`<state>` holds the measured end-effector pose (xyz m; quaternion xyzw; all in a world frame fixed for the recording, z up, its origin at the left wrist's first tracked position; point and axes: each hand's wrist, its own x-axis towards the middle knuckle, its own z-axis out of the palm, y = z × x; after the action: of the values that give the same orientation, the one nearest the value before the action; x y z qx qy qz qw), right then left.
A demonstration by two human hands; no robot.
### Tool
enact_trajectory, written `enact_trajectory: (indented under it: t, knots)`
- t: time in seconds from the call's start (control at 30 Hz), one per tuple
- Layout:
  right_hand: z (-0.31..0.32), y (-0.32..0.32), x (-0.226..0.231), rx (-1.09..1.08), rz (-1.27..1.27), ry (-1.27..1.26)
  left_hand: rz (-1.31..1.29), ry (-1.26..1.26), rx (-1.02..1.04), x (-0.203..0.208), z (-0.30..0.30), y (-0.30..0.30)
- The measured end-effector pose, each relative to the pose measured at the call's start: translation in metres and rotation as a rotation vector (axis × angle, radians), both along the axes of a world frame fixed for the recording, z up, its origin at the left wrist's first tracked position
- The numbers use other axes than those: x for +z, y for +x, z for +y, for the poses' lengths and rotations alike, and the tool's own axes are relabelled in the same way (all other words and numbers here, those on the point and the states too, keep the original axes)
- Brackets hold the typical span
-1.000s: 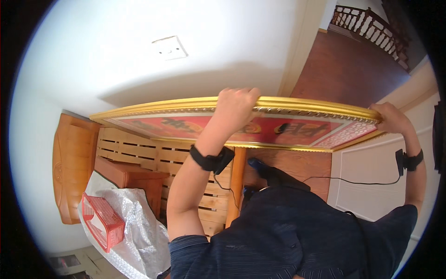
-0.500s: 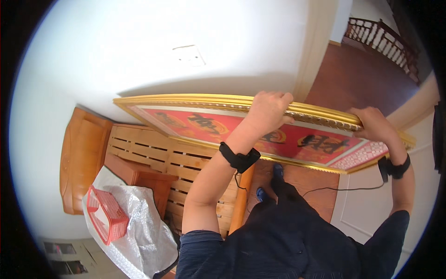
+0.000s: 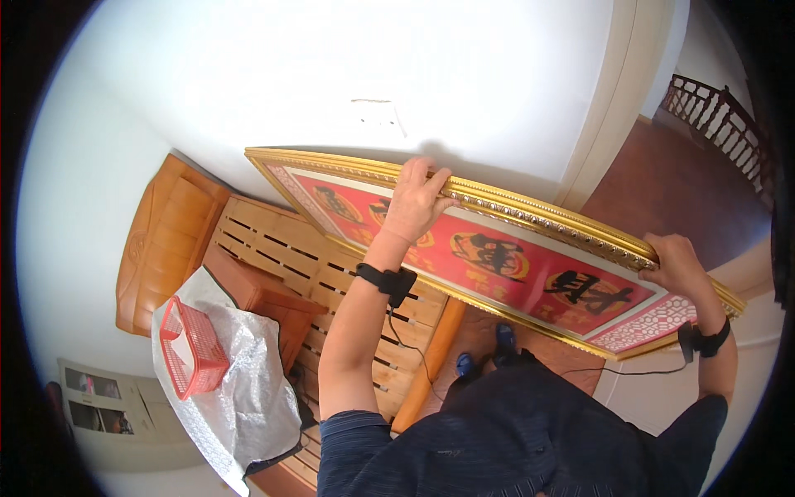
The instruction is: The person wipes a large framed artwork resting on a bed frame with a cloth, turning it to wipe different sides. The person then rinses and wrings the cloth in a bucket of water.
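A long framed picture (image 3: 489, 248) with a gilt frame and dark brush characters on red is held up in front of me, tilted beside the white wall. My left hand (image 3: 416, 199) grips its top edge left of the middle, fingers over the back and thumb on the front. Near the right end, my right hand (image 3: 676, 263) is closed round the same top edge. The fingertips of both hands are partly hidden behind the frame. Black bands with cables circle both wrists.
A slatted wooden bed (image 3: 265, 253) with a headboard (image 3: 166, 248) lies to the left. On it are a nightstand-like box (image 3: 269, 302), silvery sheeting (image 3: 248, 381) and a pink plastic basket (image 3: 197, 352). A wall socket (image 3: 377, 118) is behind the picture. A doorway and railing (image 3: 720, 124) lie right.
The picture's left end has swung toward the wall, and its face shows more. My left hand has shifted left in view. Both hands keep hold of the frame.
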<state>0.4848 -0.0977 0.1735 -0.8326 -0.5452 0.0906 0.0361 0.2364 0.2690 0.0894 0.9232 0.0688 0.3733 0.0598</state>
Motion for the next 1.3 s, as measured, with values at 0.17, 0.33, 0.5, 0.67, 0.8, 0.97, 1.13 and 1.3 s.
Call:
enact_trajectory:
  t: [0.17, 0.33, 0.5, 0.67, 0.8, 0.97, 1.13, 1.3]
  knots:
    - [0.014, 0.017, -0.003, 0.041, 0.004, 0.039, -0.026, 0.097, 0.119, -0.020, -0.001, 0.000]
    - [0.020, 0.039, -0.008, 0.006, 0.024, 0.040, -0.112, 0.063, 0.226, -0.041, -0.014, 0.009]
    - [0.026, 0.042, -0.005, 0.050, 0.046, 0.016, -0.141, -0.003, 0.286, -0.049, -0.020, 0.015]
    - [0.032, 0.041, -0.013, 0.085, 0.051, 0.013, -0.219, -0.064, 0.314, -0.069, -0.033, 0.005]
    - [0.036, 0.028, -0.008, 0.031, 0.077, 0.079, -0.136, -0.272, 0.309, -0.102, -0.083, -0.036]
    - [0.037, 0.014, -0.019, 0.020, 0.064, 0.175, -0.060, -0.550, 0.576, -0.207, -0.161, -0.126]
    - [0.034, 0.002, -0.022, -0.004, 0.057, 0.189, 0.057, -0.842, 1.032, -0.297, -0.261, -0.242]
    - [0.044, 0.007, -0.045, 0.044, -0.254, 0.193, 0.162, -1.100, 1.529, -0.372, -0.352, -0.344]
